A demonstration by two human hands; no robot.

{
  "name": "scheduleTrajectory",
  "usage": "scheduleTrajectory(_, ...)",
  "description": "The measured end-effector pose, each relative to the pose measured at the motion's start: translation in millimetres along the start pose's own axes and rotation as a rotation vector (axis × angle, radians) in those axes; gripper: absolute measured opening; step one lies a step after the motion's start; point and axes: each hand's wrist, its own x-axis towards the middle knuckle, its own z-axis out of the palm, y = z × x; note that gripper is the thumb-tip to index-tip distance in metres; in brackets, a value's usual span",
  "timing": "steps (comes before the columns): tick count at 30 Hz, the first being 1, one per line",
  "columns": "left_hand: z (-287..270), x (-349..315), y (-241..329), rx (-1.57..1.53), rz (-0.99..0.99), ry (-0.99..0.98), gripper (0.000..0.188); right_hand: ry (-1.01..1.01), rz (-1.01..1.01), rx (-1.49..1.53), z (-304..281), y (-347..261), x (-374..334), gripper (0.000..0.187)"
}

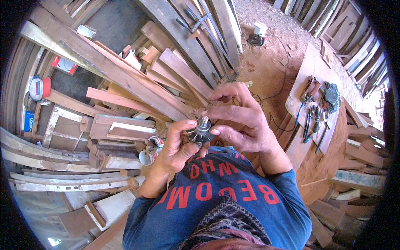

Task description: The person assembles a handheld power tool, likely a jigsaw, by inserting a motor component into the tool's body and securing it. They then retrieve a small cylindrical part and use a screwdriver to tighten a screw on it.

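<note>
My left hand [177, 146] is closed round a dark, ribbed tool part [199, 136] with a silver threaded spindle [203, 121] pointing up, held in front of my chest. My right hand [243, 118] is just to its right, its thumb at the edge of the part. The index finger of that hand curls above the spindle and the middle finger reaches across beside it. A thin, dark sliver seems to show between those two fingertips, too small to name. The underside of the tool part is hidden by my left fingers.
Long planks [112, 71] and wood offcuts crowd the left. A metal bar clamp [202, 23] lies on boards ahead. On the right, a plywood board [298, 93] bears pliers-like hand tools [310, 121] and a grey cloth [331, 98]. A power tool [256, 39] with a cable sits by a white container [260, 28].
</note>
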Motion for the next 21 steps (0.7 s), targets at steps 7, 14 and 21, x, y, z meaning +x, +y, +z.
scheduleTrajectory(7,3,4,7,-0.305,-0.033,-0.033,0.063,-0.048,-0.038,0.003,0,-3,7,0.038)
scheduleTrajectory(14,-1,7,10,-0.635,-0.137,-0.133,0.061,-0.085,-0.125,0.022,-4,0,11,0.032)
scheduleTrajectory(21,6,4,13,-0.439,-0.164,-0.023,0.059,-0.022,-0.109,-0.082,-3,-9,0,0.023)
